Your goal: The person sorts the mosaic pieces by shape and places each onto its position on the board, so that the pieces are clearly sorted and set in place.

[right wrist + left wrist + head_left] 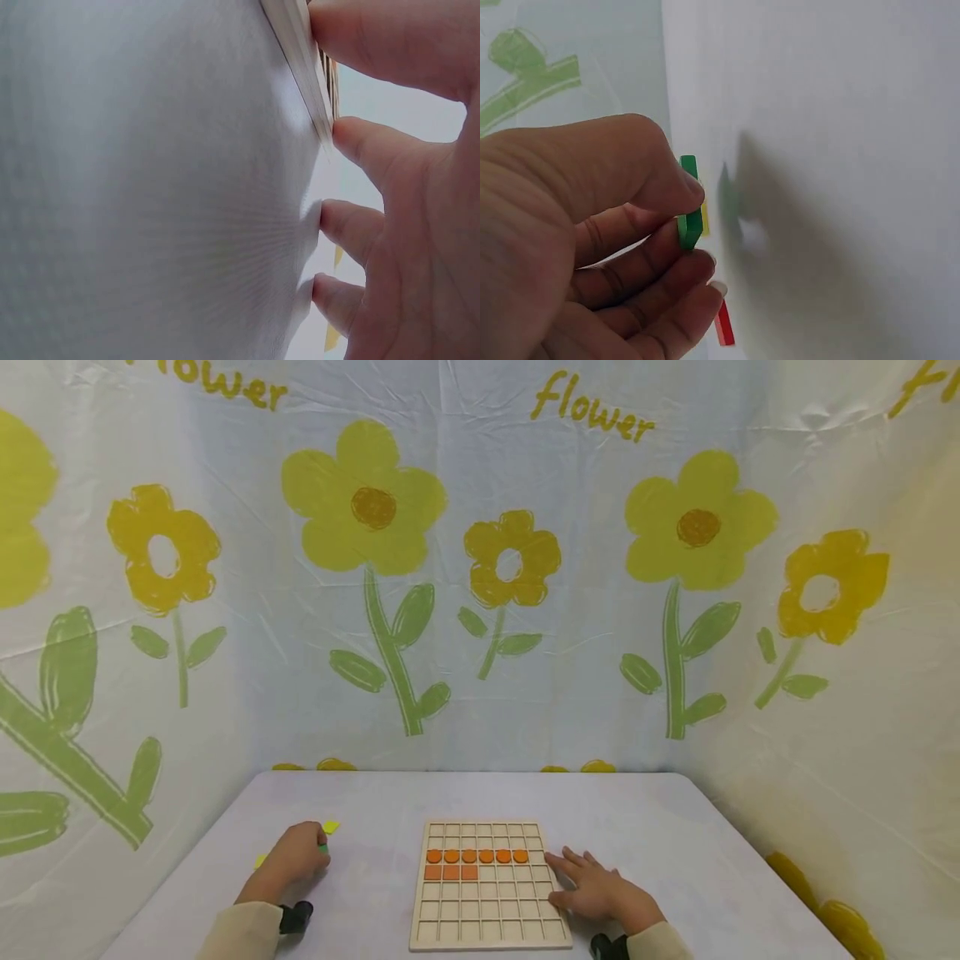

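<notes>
Your left hand (295, 858) is bending its fingers and is pinching a thin green tile (690, 234) between thumb and fingers, on the left part of the worktop (622, 835). The tile is standing on its edge in this grip; you are not showing me clearly whether it is touching the worktop. A yellow tile (332, 827) is lying just past this hand, towards the far edge, and another yellow tile (260, 861) is showing beside it, nearer to the left edge. In the left wrist view, a red tile (724, 326) is partly hiding behind your fingertips.

Your right hand (596, 889) is holding nothing: its fingers are spreading apart, with thumb and index finger touching the right side of the wooden grid board (504, 892), while two other fingertips are resting on the worktop.

The board is lying flat in the middle, towards the near edge of the worktop. Six orange discs (486, 857) are filling the third row from its far side, starting from the left, and the last cell on the right is staying bare. In the next row, three orange square tiles (452, 872) are occupying the leftmost cells.

Behind the far edge, a flower-printed cloth (585, 693) is hanging.
</notes>
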{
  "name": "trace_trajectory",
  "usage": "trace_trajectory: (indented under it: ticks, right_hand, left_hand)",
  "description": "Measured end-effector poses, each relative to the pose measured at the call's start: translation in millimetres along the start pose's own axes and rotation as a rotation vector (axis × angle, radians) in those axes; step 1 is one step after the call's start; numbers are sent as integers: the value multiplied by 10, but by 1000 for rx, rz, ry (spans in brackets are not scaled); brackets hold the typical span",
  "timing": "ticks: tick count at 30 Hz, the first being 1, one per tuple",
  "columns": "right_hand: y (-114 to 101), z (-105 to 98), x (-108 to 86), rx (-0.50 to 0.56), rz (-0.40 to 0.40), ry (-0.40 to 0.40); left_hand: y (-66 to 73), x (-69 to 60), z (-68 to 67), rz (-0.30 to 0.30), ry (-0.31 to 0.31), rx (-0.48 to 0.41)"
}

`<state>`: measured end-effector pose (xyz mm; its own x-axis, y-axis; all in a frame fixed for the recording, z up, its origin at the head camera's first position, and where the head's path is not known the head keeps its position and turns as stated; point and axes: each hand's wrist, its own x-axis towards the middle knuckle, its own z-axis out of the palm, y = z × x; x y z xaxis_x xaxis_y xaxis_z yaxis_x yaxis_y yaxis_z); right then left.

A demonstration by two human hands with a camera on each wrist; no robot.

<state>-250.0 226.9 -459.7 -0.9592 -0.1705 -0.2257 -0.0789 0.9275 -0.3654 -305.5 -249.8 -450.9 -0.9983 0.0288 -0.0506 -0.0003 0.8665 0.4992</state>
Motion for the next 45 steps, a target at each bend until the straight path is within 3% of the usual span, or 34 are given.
trace_trajectory:
  ticks: [18, 24, 29, 37, 45]
  right_hand:
    - [18, -23, 51, -1, 15, -9]
    - [18, -29, 53, -6, 13, -3]
    - [7, -32, 46, -4, 14, 0]
    - [3, -28, 29, 6, 10, 1]
    - [11, -4, 25, 6, 8, -9]
  left_hand:
    - [600, -9, 130, 108, 26, -30]
    - [775, -13, 227, 101, 17, -31]
    - [888, -24, 307, 94, 5, -44]
    - [998, -62, 465, 166, -11, -57]
    - [1169, -124, 529, 171, -53, -76]
